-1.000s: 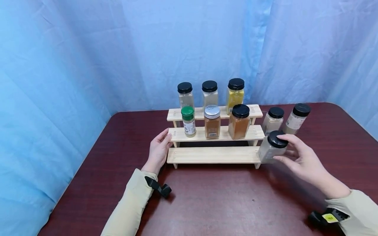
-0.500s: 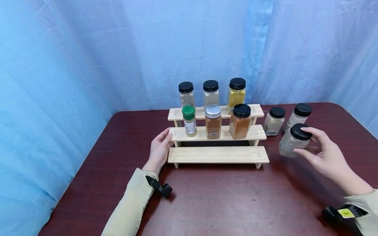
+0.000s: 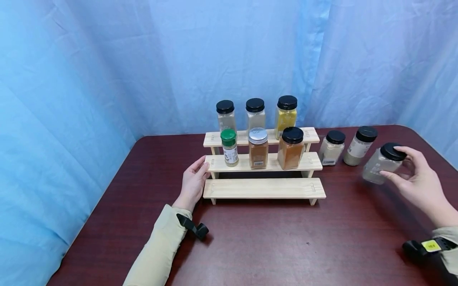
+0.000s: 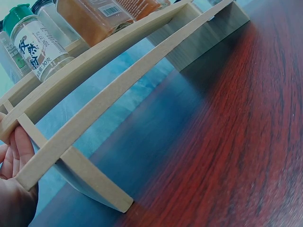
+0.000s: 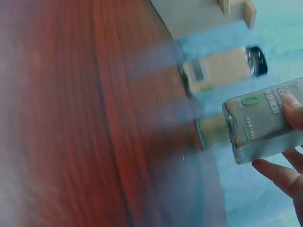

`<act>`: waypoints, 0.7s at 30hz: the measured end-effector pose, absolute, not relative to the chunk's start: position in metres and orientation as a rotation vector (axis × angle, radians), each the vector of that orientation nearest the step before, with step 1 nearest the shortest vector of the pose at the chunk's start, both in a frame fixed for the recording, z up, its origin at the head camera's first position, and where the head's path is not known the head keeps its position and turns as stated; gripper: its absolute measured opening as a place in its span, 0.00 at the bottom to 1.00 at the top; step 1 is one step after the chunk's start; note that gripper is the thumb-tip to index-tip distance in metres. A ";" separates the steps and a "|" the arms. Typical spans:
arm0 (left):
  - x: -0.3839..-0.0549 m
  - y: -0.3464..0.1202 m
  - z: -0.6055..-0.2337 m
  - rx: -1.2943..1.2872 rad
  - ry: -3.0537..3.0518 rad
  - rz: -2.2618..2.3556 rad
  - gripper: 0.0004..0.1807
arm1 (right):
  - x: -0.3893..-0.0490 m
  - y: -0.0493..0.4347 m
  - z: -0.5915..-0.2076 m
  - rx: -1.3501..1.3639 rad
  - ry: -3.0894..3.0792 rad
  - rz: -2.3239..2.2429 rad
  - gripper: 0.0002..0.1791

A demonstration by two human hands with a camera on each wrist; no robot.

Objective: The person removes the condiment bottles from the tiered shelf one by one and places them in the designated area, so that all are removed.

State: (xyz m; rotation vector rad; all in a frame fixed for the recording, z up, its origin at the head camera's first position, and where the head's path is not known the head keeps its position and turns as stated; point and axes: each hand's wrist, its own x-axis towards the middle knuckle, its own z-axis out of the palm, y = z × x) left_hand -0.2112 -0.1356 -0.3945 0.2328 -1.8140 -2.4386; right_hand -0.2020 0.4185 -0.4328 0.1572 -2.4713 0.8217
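Observation:
My right hand [image 3: 424, 180] holds a clear spice jar [image 3: 380, 167] with a black lid, gripping it round the upper part. The jar is tilted and off to the right of the wooden tiered rack [image 3: 264, 188]. In the right wrist view the same jar [image 5: 262, 120] shows greyish powder and a printed label, with thumb and fingers on its sides. At the rack's left end my left hand [image 3: 193, 184] grips the middle shelf's edge. In the left wrist view the left hand's fingers [image 4: 19, 151] curl behind that end.
Two black-lidded jars, a square one [image 3: 331, 150] and a round one [image 3: 358, 147], stand right of the rack. The middle shelf bears a green-capped bottle [image 3: 230, 153], a silver-lidded jar [image 3: 258, 153] and an orange-brown jar [image 3: 290, 153]. Three black-lidded jars stand on the top shelf [image 3: 212, 138].
My right hand has carried the jar from the bottom shelf's right end out to the right, past the two standing jars. The left hand keeps its place on the rack.

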 end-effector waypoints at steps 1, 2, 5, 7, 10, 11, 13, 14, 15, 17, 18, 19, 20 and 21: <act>-0.211 -0.136 -0.395 0.230 -1.816 -2.436 0.24 | -0.204 0.421 -0.433 0.137 -2.476 0.821 0.50; -0.212 -0.136 -0.395 0.228 -1.821 -2.432 0.24 | -0.205 0.422 -0.433 0.119 -2.478 0.816 0.50; -0.212 -0.136 -0.395 0.227 -1.822 -2.429 0.24 | -0.209 0.425 -0.431 0.073 -2.473 0.794 0.48; -0.213 -0.135 -0.396 0.220 -1.822 -2.427 0.24 | -0.209 0.423 -0.425 0.052 -2.472 0.785 0.46; -0.213 -0.135 -0.395 0.219 -1.815 -2.429 0.24 | -0.209 0.419 -0.416 0.028 -2.496 0.772 0.44; -0.213 -0.135 -0.395 0.223 -1.812 -2.431 0.24 | -0.211 0.421 -0.415 0.026 -2.508 0.768 0.44; -0.213 -0.135 -0.394 0.227 -1.810 -2.431 0.24 | -0.219 0.429 -0.418 0.034 -2.535 0.757 0.46; -0.213 -0.135 -0.394 0.229 -1.808 -2.431 0.23 | -0.225 0.436 -0.423 0.032 -2.550 0.735 0.47; -0.213 -0.135 -0.394 0.227 -1.809 -2.429 0.23 | -0.231 0.442 -0.428 0.032 -2.566 0.716 0.49; -0.213 -0.135 -0.395 0.224 -1.809 -2.427 0.23 | -0.239 0.450 -0.433 0.049 -2.586 0.698 0.51; -0.213 -0.135 -0.395 0.223 -1.808 -2.427 0.23 | -0.240 0.451 -0.432 0.052 -2.596 0.686 0.51; -0.213 -0.135 -0.395 0.220 -1.806 -2.429 0.23 | -0.241 0.450 -0.430 0.052 -2.607 0.677 0.50; -0.212 -0.135 -0.395 0.220 -1.807 -2.431 0.23 | -0.239 0.446 -0.426 0.061 -2.614 0.686 0.49; -0.212 -0.136 -0.395 0.220 -1.810 -2.431 0.23 | -0.237 0.441 -0.420 0.075 -2.614 0.694 0.48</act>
